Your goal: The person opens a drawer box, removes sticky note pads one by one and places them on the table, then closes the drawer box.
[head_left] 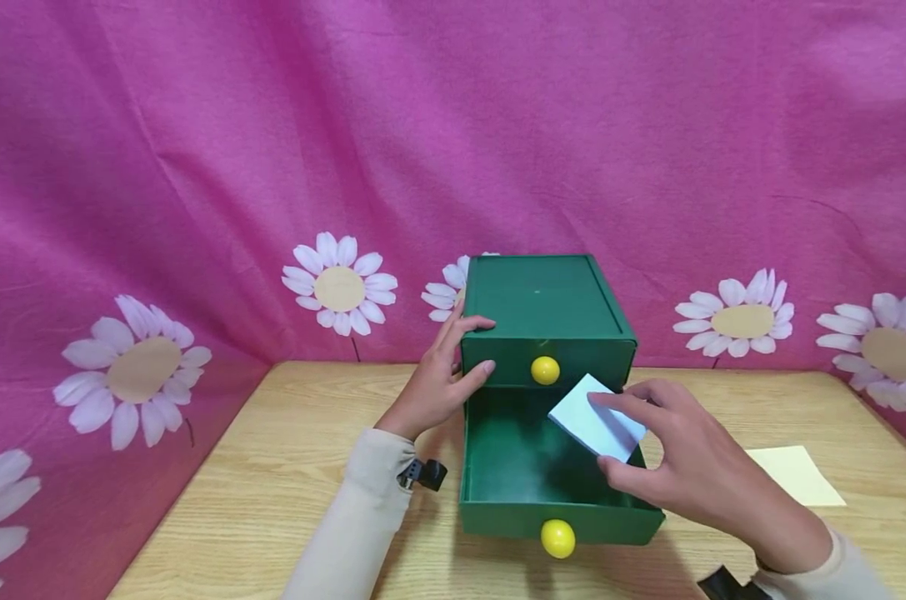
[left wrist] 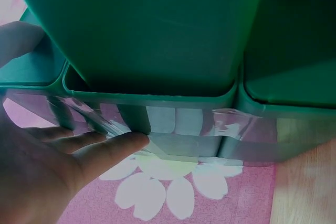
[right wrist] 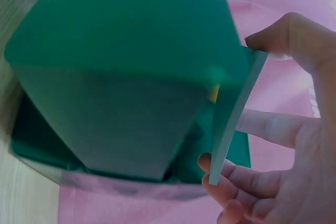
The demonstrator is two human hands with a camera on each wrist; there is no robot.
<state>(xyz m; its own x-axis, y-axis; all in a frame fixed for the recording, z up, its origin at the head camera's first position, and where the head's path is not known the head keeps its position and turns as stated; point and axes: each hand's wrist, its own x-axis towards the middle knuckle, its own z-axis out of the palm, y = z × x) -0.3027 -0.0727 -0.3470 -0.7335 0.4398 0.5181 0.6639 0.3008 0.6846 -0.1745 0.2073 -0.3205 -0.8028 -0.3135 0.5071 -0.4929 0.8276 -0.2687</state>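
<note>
Looking down, we see the right hand point(head_left: 685, 454) pinching a pale blue pad point(head_left: 591, 425), held tilted over the pulled-out bottom drawer point(head_left: 508, 522) of a green box point(head_left: 538, 296). We see the left hand point(head_left: 439, 383) spread out, touching the box at its left side. On the wooden table point(head_left: 272, 467), we spot a pale yellow sheet point(head_left: 801, 477) lying to the right of the drawer.

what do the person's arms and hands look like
The left sleeve and right sleeve are plain, light beige and wrist-length. Beside the left one is a small black device; beside the right, a black piece cut off by the frame. The left hand and right hand are gloveless.
</note>
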